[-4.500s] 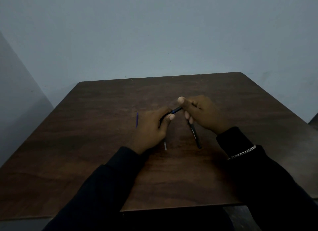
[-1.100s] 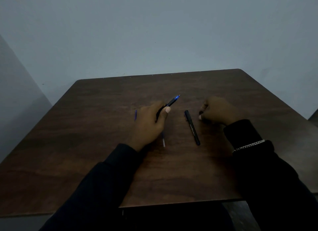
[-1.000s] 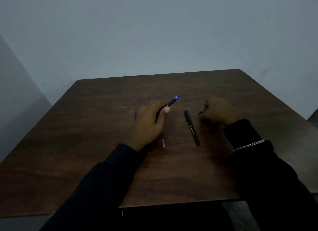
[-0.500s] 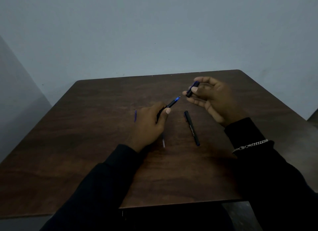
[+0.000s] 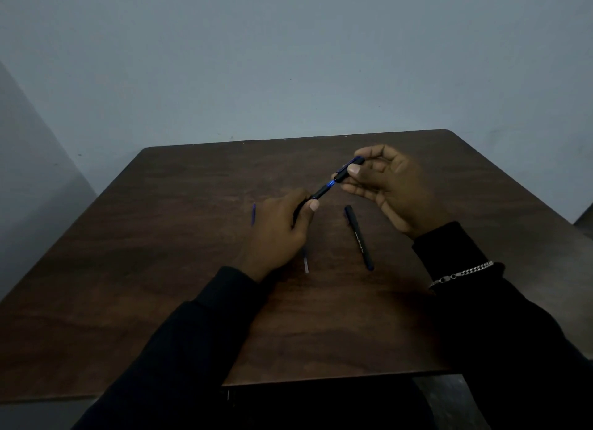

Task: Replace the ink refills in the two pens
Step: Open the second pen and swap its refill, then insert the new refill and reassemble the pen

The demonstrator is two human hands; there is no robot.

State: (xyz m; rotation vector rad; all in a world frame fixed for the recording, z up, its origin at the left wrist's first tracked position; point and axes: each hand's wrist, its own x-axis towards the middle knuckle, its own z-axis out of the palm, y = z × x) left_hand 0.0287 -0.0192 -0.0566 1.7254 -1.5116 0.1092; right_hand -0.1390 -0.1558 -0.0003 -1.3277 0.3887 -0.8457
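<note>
My left hand [image 5: 277,234] grips a black pen [image 5: 321,192] with a blue tip, pointing up and to the right above the table. My right hand [image 5: 388,186] pinches a black cap [image 5: 349,169] with a blue clip, and the cap's open end meets the pen's blue tip. A second black pen [image 5: 359,237], capped, lies on the table between my hands. One thin blue refill [image 5: 253,214] rests to the left of my left hand. Another pale refill [image 5: 305,263] pokes out from under my left hand.
The dark wooden table [image 5: 160,285] stands against a grey wall, its front edge close to my body. A silver chain bracelet [image 5: 462,274] sits on my right sleeve. The light is dim.
My right hand rose from the table holding the cap and carried it left and down until it met the tip of the pen. My left hand barely moved.
</note>
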